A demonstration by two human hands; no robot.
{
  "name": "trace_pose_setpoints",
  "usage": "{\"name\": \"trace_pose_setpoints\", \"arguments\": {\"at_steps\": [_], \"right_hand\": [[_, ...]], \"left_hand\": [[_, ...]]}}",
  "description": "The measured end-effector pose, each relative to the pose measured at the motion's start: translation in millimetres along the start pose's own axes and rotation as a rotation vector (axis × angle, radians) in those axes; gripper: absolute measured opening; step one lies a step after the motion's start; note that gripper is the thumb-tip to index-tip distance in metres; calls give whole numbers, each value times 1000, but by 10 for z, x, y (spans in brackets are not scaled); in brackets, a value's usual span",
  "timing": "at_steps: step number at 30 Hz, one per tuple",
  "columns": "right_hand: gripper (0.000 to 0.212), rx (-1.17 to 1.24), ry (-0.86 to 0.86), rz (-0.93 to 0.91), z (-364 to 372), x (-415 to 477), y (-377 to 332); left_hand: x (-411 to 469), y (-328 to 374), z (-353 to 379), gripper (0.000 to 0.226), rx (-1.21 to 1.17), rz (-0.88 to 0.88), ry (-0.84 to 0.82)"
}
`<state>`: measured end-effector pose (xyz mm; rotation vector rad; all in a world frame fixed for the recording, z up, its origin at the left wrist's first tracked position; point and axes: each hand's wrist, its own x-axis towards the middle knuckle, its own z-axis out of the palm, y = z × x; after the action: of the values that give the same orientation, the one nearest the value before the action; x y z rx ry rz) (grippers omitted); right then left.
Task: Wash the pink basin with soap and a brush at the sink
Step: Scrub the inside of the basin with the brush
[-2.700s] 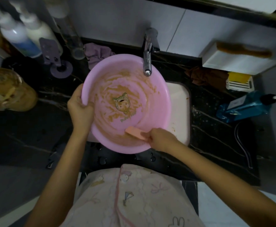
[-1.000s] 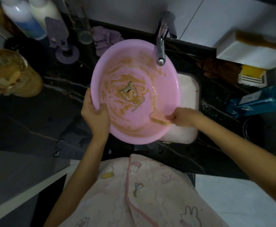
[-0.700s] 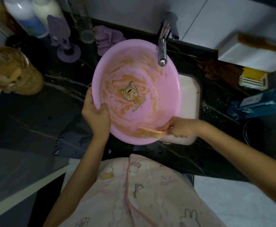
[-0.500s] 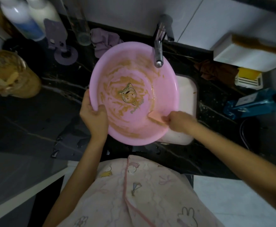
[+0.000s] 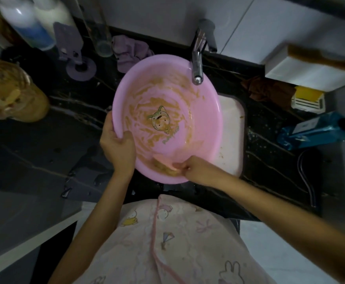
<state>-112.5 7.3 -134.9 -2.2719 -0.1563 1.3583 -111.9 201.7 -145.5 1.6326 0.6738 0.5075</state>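
Observation:
The pink basin (image 5: 206,111) lies tilted over the white sink (image 5: 231,128), under the chrome tap (image 5: 197,64). Brown smears cover its inside around a cartoon print. My left hand (image 5: 117,146) grips the basin's left rim, thumb inside. My right hand (image 5: 196,168) holds a pink brush (image 5: 163,162) against the basin's near inner wall; the brush is blurred and smeared brown.
A dark marble counter (image 5: 44,152) surrounds the sink, wet near the front. Bottles (image 5: 32,23) and a purple cloth (image 5: 130,52) stand at the back left, a brown-smeared jar (image 5: 9,93) on the left. A blue bottle (image 5: 315,132) and yellow soap in a white dish (image 5: 309,99) lie on the right.
My right hand has moved the brush from the basin's right inner wall down to its near wall. The left hand keeps its grip on the rim.

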Motion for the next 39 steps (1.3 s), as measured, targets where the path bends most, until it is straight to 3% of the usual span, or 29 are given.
{"name": "trace_pose_setpoints", "arguments": {"at_steps": [3, 7, 8, 12, 13, 15, 18, 20, 22, 24, 26, 29, 31, 33, 35, 36, 39], "right_hand": [[37, 5, -123, -9, -282, -107, 149], [41, -555, 238, 401, -759, -40, 424], [40, -586, 259, 401, -704, 30, 366], [30, -60, -88, 109, -225, 3, 125], [33, -33, -156, 72, -238, -51, 179], [30, -207, -128, 100, -465, -60, 310], [31, -642, 188, 387, -809, 46, 419], [30, -853, 279, 420, -825, 94, 341], [30, -664, 143, 344, -672, 98, 235], [32, -238, -85, 186, -452, -13, 63], [40, 147, -200, 128, -274, -156, -62], [42, 238, -243, 122, -317, -248, 81], [37, 43, -98, 194, -531, -248, 338], [32, -332, 203, 333, -801, -227, 531], [41, -772, 445, 402, -915, -257, 632], [48, -838, 492, 387, -886, -260, 652], [41, -405, 346, 255, -432, -353, 666]], "left_hand": [[38, -26, -27, 55, -14, 7, -12], [3, -19, 49, 54, 2, -11, -44], [-28, 11, 81, 53, 5, 6, -55], [-22, -16, 93, 55, -4, -11, -52], [-1, -58, 71, 56, -3, -29, -43], [6, -112, 36, 59, 18, -55, -30], [3, -78, 46, 57, 16, -37, -62], [17, -22, 98, 53, 22, -21, -88], [12, 21, 127, 54, 17, -4, -97], [10, 18, 129, 61, 12, 2, -88], [23, -19, 120, 61, 2, 2, -74], [92, -74, 84, 57, 0, 2, -50], [115, -69, 63, 55, -2, 10, -57], [123, -56, 59, 53, -15, 24, -78], [123, -51, 64, 53, -22, 38, -86], [117, -48, 63, 53, -22, 35, -79], [107, -5, 87, 55, -30, 22, -56]]}}
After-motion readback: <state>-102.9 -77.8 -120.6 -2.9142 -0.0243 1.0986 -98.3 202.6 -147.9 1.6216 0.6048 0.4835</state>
